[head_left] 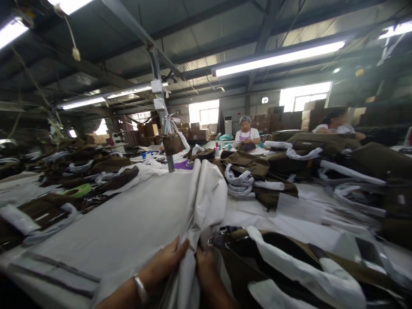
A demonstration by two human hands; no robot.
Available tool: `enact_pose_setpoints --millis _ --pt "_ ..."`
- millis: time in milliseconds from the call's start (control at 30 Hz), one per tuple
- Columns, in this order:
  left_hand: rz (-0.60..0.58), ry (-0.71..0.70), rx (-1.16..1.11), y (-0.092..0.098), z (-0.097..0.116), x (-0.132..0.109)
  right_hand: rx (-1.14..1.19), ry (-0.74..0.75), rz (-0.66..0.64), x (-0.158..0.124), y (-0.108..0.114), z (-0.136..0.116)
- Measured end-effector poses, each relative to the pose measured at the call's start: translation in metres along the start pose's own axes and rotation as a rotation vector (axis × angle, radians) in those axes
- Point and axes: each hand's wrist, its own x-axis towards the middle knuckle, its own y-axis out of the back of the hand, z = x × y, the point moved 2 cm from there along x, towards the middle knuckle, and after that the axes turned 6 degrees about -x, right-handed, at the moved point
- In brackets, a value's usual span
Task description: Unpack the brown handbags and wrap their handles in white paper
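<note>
A loose white sheet (210, 189) is bunched into long upright folds in front of me. My left hand (172, 256), with a silver bracelet at the wrist, grips its folds from the left with thumb and fingers together. Close beside it, my right hand (207, 262) has its fingers bent against the folds; its far fingertips are partly hidden. A small dark piece shows between the hands, too small to name. Right of my right hand lies a dark olive bag (244, 268) with its mouth gaping and a white-wrapped handle (289, 266) across it.
Several olive bags with wrapped handles are piled at the right (302, 150) and left (96, 165). A green tape roll (77, 191) lies among the left ones. A metal post (161, 111) rises from the table (128, 206). Two people sit further back.
</note>
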Motion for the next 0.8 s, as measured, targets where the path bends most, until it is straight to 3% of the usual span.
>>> enact_pose_setpoints --millis 100,200,300,367,433,533,667,800 --pt "0.049 0.005 0.015 -0.012 0.02 -0.009 0.082 0.141 -0.149 -0.012 -0.004 -0.012" --pt "0.094 0.055 -0.025 -0.005 0.03 -0.012 0.109 0.25 -0.264 -0.021 -0.001 -0.031" --pt "0.147 0.089 -0.057 0.023 0.031 -0.01 -0.03 0.322 -0.278 -0.024 0.006 -0.044" --pt "0.213 0.124 -0.06 0.051 0.026 -0.01 -0.279 0.321 -0.173 -0.023 0.01 -0.044" --pt "0.273 0.171 -0.056 0.079 0.02 -0.013 -0.577 0.237 -0.061 -0.021 0.011 -0.036" --pt "0.307 0.262 -0.078 0.108 0.008 -0.022 -0.832 0.128 -0.073 -0.02 0.004 -0.018" --pt "0.297 0.337 -0.133 0.119 -0.006 -0.029 -0.85 0.188 -0.15 -0.02 -0.008 -0.007" --pt "0.286 0.302 -0.079 0.117 -0.015 -0.023 -0.837 0.216 -0.24 -0.014 -0.017 -0.016"
